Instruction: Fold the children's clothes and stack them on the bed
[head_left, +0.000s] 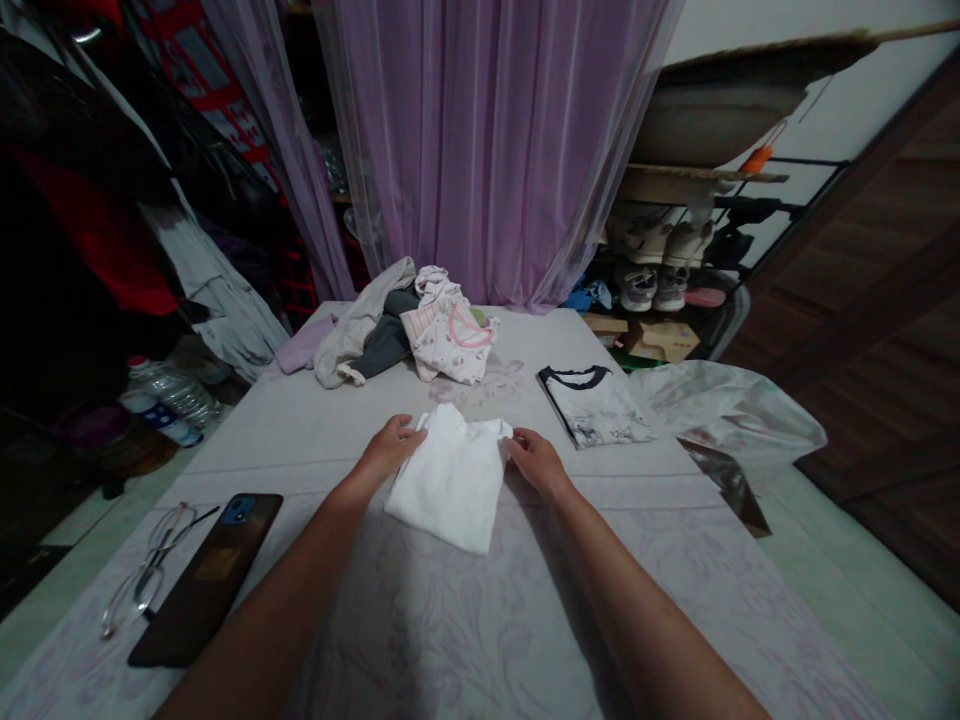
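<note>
A white folded garment [450, 480] lies on the table in front of me, slightly turned, with its neckline side away from me. My left hand [391, 445] grips its upper left corner, fingers closed on the cloth. At the upper right corner, my right hand [534, 458] pinches the edge of the same garment. The fingertips of both hands are partly hidden by the cloth. To the right sits a folded white shirt [600, 405] with a dark collar and a grey print, apart from my hands.
A pile of loose clothes [450, 345] rests at the table's far side. A phone [214, 575] and eyeglasses [146, 575] lie at the left. Beyond the table hangs a purple curtain [487, 150]. A clear plastic bag [735, 405] and a shoe rack [667, 250] stand right.
</note>
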